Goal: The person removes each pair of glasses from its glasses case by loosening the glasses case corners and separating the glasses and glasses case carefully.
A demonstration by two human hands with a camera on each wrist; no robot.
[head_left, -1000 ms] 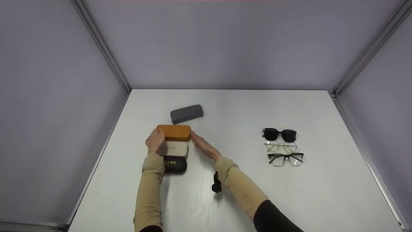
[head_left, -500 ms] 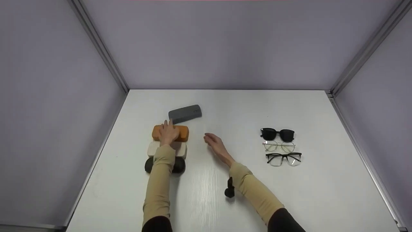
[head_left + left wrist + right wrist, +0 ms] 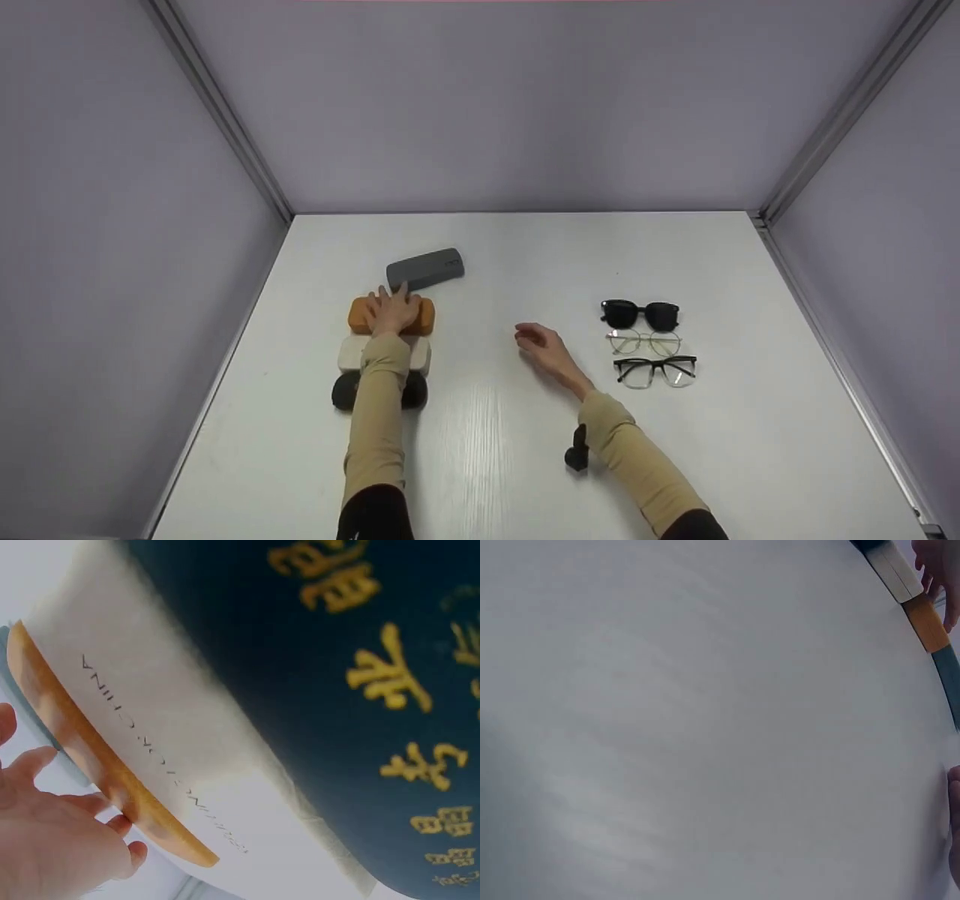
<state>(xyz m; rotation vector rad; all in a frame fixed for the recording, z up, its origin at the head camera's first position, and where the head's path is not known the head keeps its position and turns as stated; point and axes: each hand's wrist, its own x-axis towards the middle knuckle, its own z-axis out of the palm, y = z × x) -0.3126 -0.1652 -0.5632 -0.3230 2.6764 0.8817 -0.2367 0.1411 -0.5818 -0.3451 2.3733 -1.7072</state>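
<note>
My left hand (image 3: pixel 391 311) lies over the orange glasses case (image 3: pixel 427 316), fingers spread and fingertips at its far edge, close to the grey glasses case (image 3: pixel 425 270). In the left wrist view the fingers (image 3: pixel 37 761) show loosely bent above the orange case (image 3: pixel 112 757). Under the left forearm are a white glasses case (image 3: pixel 421 355) and a black glasses case (image 3: pixel 415 391), both partly hidden. My right hand (image 3: pixel 551 355), loosely curled with nothing in it, is over the middle of the table, left of the glasses.
On the right, black sunglasses (image 3: pixel 640 315), thin metal-rimmed glasses (image 3: pixel 643 343) and black-framed glasses (image 3: pixel 655 371) lie in a column on the white table (image 3: pixel 480 450). Grey panels (image 3: pixel 480 105) stand behind and at both sides. A small black device (image 3: pixel 577 448) hangs at the right wrist.
My left hand has gone from the orange case's left end to its top. The right hand has left the case's right end and moved right toward the glasses.
</note>
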